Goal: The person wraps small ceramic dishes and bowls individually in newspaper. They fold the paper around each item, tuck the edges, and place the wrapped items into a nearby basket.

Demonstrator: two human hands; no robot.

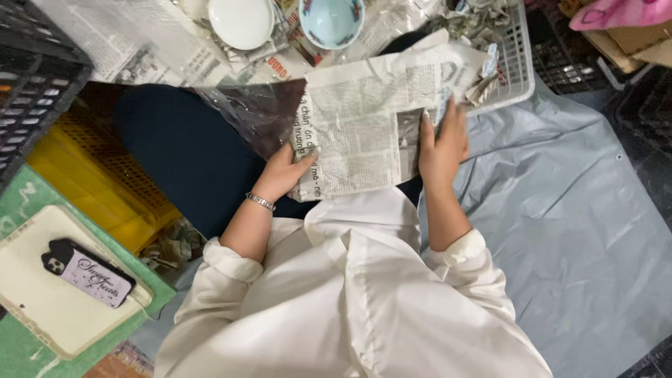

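A sheet of newspaper [364, 126] lies spread over my lap. My left hand [283, 173], with a silver bracelet on the wrist, grips its near left edge. My right hand [442, 143] presses on its right side, fingers wrapped over something under the paper that I cannot make out. A clear plastic bag [252, 112] lies under the sheet's left part. Beyond the paper stand a white bowl [241, 21] and a light blue bowl [331, 19] on more newspaper.
A white plastic basket [516, 59] with crumpled paper sits at the far right. A yellow crate [98, 175] and a black crate [31, 84] stand at the left. A phone [87, 271] lies on a cream tray. A grey sheet [574, 203] covers the floor at right.
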